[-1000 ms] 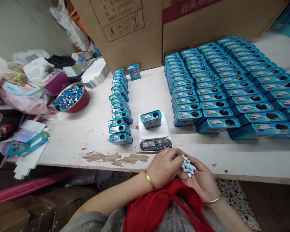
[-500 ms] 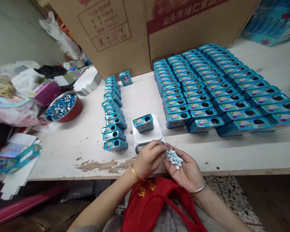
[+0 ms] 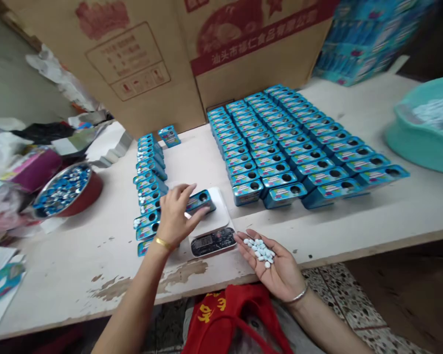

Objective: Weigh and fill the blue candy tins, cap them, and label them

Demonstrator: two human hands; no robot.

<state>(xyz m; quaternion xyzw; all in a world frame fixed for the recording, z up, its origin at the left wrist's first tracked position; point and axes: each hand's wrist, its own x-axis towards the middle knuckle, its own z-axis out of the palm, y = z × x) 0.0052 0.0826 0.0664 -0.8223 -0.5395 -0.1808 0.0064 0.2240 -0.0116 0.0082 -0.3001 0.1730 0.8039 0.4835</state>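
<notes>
My left hand is around a blue tin, thumb along its near side and fingers at its far side. The tin stands on the white plate of a small digital scale, with a round hole in its top. My right hand is palm up and cupped, holding a small pile of pale tablets. It is just right of the scale's dark display panel. Left of the scale runs a row of blue tins, some with pale tablets on top, partly hidden by my left hand.
Many blue tins stand in rows to the right. A turquoise basin of pale tablets is at far right. A red bowl holds shiny blue-silver pieces at left. Large cardboard boxes line the back.
My left hand has left the tablets in my right palm and moved forward and left to the tin on the scale. My right hand stays cupped with tablets. The view has turned right.
</notes>
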